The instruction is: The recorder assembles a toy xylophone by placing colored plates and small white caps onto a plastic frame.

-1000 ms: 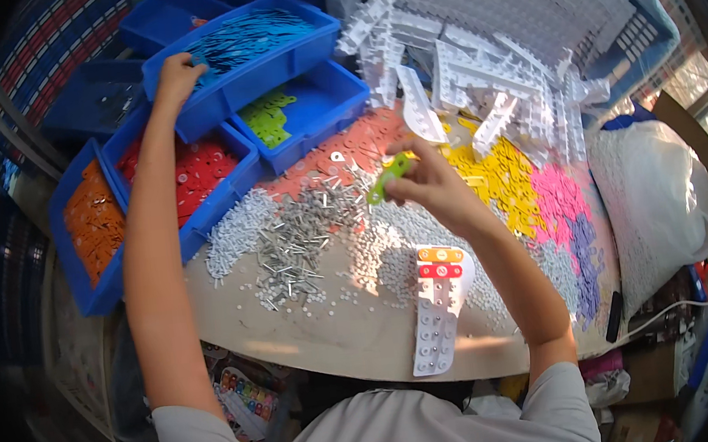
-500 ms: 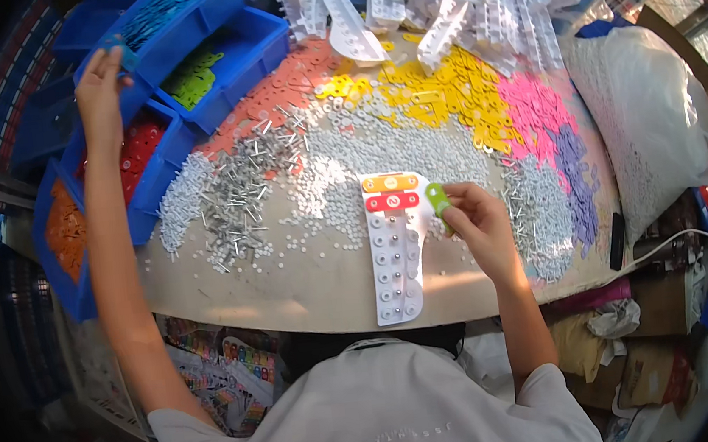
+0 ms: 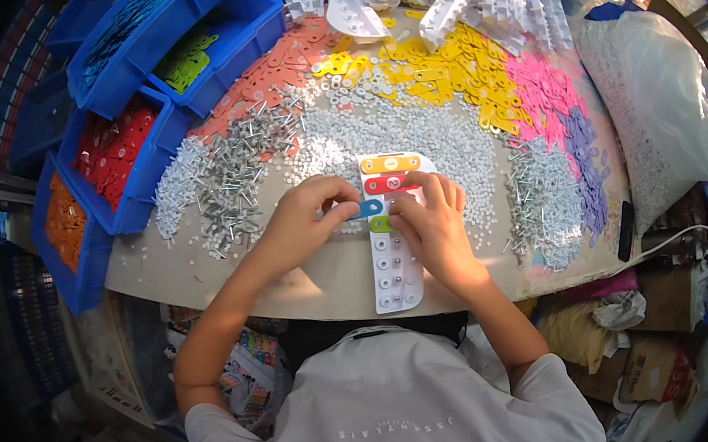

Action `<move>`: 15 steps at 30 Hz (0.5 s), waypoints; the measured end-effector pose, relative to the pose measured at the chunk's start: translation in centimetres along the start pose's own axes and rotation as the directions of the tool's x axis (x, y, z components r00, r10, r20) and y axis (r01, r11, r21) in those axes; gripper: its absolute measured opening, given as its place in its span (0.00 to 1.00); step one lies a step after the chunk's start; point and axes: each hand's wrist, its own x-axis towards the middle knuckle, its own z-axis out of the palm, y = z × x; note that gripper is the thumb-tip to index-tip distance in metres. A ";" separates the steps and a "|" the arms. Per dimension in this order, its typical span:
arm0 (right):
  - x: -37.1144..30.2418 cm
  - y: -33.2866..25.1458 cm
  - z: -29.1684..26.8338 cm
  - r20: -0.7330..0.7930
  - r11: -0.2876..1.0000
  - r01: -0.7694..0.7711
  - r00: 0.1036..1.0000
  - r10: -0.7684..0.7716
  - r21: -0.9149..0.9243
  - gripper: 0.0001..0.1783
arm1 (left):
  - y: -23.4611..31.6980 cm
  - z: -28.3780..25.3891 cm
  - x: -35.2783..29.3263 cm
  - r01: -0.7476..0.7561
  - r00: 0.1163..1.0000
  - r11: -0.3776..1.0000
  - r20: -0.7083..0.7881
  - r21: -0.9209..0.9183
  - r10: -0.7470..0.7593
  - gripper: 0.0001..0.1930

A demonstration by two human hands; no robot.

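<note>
Before me a white plastic panel lies lengthwise on the table, with rings and metal studs along it. An orange strip and a red strip sit across its far end. My left hand pinches a blue strip, whose tip overlaps the panel just below the red one. Over the panel's right side, my right hand is closed with its fingertips at a green strip; the fingers hide most of that strip's right part.
Blue bins at left hold red, orange, green and blue strips. Around the panel lie heaps of metal pins, white rings, and yellow strips. White plastic panels are piled behind; a clear bag stands right.
My left hand has come from the bins to the panel with a blue strip. The green strip has moved from beside the panel onto it, under my right fingers.
</note>
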 end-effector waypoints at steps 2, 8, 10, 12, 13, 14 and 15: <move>-0.1 0.2 0.0 0.008 0.999 -0.033 0.999 0.033 0.001 0.13 | -0.8 0.9 0.7 -0.145 0.989 0.982 -0.010 0.123 0.147 0.04; -0.6 1.0 0.4 -0.082 0.983 -0.182 0.980 0.183 0.016 0.40 | -1.7 3.5 2.9 -0.296 0.941 0.915 -0.079 0.273 0.328 0.07; -0.9 1.1 0.7 -0.093 0.980 -0.198 0.975 0.200 0.031 0.43 | -1.9 4.6 3.6 -0.290 0.942 0.907 -0.078 0.304 0.327 0.07; -1.0 1.1 0.9 -0.104 0.977 -0.209 0.971 0.213 0.053 0.46 | -2.1 5.4 4.0 -0.273 0.945 0.910 -0.090 0.311 0.314 0.07; -1.0 1.1 1.0 -0.105 0.973 -0.219 0.969 0.225 0.068 0.47 | -2.0 5.6 4.0 -0.253 0.951 0.908 -0.084 0.334 0.296 0.07; -1.0 1.1 1.1 -0.108 0.969 -0.232 0.965 0.240 0.081 0.47 | -1.9 5.8 4.0 -0.254 0.951 0.908 -0.083 0.333 0.297 0.07; -1.1 1.2 1.2 -0.109 0.969 -0.233 0.964 0.241 0.080 0.47 | -1.8 5.9 4.0 -0.242 0.954 0.902 -0.083 0.357 0.289 0.08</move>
